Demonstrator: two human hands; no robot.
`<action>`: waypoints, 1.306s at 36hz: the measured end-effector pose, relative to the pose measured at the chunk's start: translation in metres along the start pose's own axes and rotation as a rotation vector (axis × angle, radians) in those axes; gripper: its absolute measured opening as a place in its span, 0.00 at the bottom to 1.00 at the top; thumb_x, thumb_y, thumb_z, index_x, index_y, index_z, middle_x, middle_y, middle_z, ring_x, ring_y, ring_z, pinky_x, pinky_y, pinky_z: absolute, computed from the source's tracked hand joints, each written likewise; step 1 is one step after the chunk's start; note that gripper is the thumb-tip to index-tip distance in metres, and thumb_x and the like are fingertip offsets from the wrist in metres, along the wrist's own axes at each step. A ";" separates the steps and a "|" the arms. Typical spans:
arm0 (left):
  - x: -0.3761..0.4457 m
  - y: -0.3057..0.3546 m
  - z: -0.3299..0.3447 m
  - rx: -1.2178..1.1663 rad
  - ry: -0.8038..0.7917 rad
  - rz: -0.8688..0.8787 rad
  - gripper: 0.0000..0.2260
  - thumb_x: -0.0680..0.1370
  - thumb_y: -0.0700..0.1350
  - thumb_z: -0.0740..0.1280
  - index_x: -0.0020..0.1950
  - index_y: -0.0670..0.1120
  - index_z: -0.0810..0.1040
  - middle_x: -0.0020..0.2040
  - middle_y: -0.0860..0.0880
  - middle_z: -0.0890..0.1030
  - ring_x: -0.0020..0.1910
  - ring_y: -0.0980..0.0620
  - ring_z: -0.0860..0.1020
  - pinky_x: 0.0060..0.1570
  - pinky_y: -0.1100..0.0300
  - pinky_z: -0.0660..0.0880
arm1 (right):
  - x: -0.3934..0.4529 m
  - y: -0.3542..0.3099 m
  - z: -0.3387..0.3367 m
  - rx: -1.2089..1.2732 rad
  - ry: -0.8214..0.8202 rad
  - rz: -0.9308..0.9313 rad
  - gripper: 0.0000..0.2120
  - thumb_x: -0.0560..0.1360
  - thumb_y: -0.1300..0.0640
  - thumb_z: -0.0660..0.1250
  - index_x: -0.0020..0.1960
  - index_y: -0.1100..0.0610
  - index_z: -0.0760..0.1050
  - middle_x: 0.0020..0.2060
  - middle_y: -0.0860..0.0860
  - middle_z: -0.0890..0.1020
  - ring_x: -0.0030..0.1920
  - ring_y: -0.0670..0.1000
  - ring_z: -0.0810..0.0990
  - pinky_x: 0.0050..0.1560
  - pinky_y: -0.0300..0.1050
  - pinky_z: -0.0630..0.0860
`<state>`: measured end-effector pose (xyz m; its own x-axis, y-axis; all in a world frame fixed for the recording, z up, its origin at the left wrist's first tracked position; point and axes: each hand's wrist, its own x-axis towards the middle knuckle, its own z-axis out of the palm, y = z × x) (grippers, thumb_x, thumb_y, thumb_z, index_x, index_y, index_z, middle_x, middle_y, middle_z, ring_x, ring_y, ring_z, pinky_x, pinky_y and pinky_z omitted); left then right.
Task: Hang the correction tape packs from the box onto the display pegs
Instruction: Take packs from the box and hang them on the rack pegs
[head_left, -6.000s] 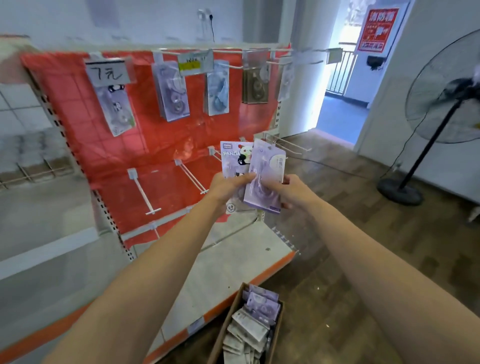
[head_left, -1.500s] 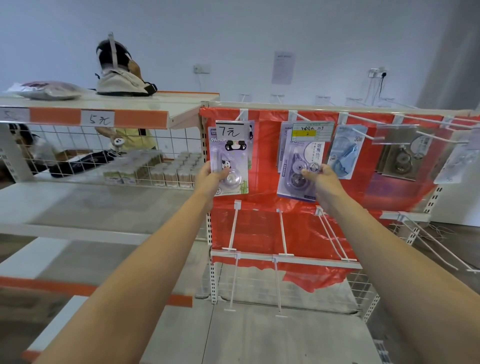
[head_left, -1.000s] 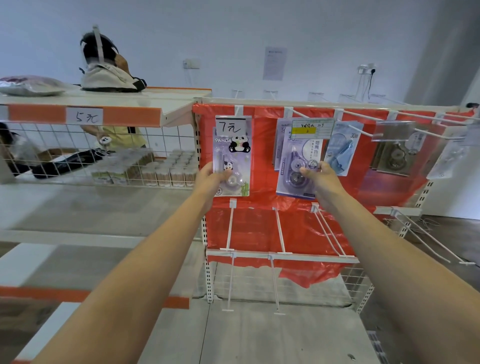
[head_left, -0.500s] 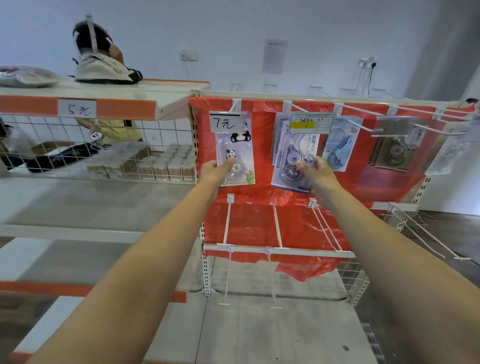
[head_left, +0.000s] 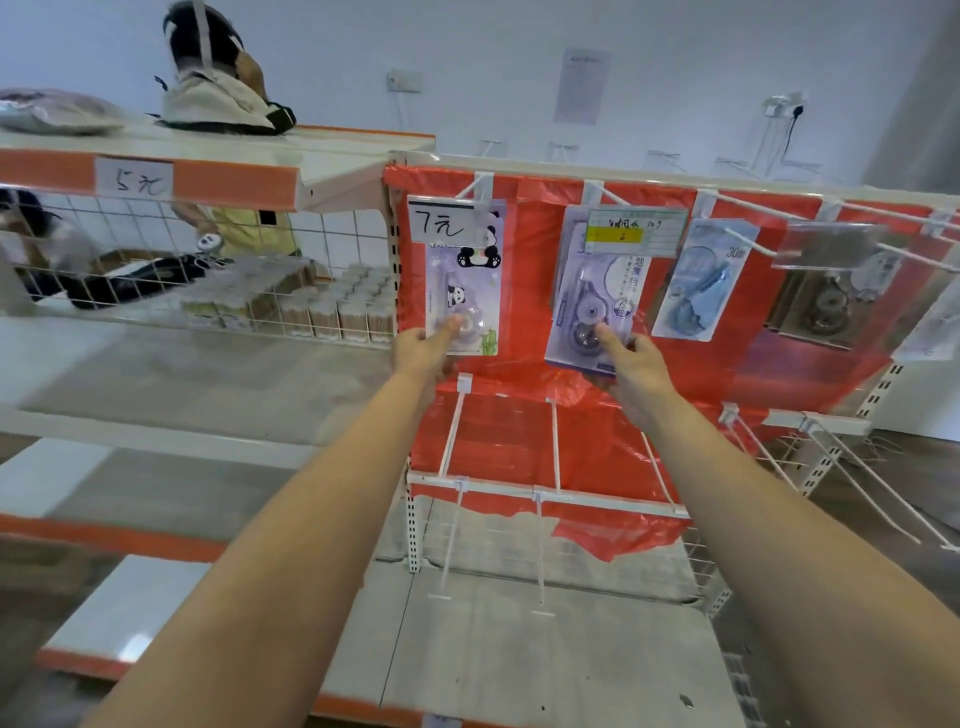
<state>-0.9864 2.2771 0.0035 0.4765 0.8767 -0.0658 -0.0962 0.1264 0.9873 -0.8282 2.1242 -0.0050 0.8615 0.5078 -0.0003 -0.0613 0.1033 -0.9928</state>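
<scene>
While each hand, left hand (head_left: 423, 349) and right hand (head_left: 635, 362), pinches its pack, panda pack (head_left: 464, 291) and purple pack (head_left: 597, 306), at the bottom edge under a top peg (head_left: 602, 196), slide both fully back before releasing.

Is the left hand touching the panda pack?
Touching. In the head view the left hand holds the bottom edge of the panda correction tape pack, its thumb lying on the front of the pack as it hangs on the peg.
</scene>
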 end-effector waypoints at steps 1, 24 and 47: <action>0.004 0.000 0.000 -0.004 0.002 0.002 0.16 0.74 0.48 0.72 0.38 0.46 0.65 0.44 0.49 0.73 0.36 0.50 0.73 0.38 0.57 0.72 | 0.005 0.001 0.002 0.009 0.015 0.003 0.12 0.77 0.53 0.67 0.55 0.60 0.70 0.56 0.59 0.77 0.52 0.55 0.78 0.38 0.46 0.78; 0.105 -0.003 0.033 0.101 -0.007 0.044 0.17 0.75 0.50 0.71 0.37 0.46 0.64 0.39 0.48 0.72 0.34 0.52 0.71 0.33 0.61 0.72 | 0.105 0.006 0.020 -0.250 0.257 -0.119 0.24 0.74 0.45 0.70 0.59 0.63 0.74 0.57 0.60 0.79 0.57 0.61 0.78 0.57 0.58 0.77; 0.124 -0.001 0.028 0.393 -0.039 0.194 0.14 0.76 0.52 0.70 0.40 0.44 0.71 0.37 0.45 0.79 0.42 0.44 0.81 0.46 0.50 0.80 | 0.106 0.013 0.041 -0.435 0.311 -0.155 0.24 0.79 0.44 0.62 0.61 0.64 0.72 0.55 0.55 0.77 0.56 0.55 0.75 0.51 0.45 0.70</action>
<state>-0.9029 2.3724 -0.0018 0.5158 0.8477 0.1244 0.1487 -0.2316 0.9614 -0.7580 2.2148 -0.0125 0.9561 0.2315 0.1794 0.2348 -0.2398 -0.9420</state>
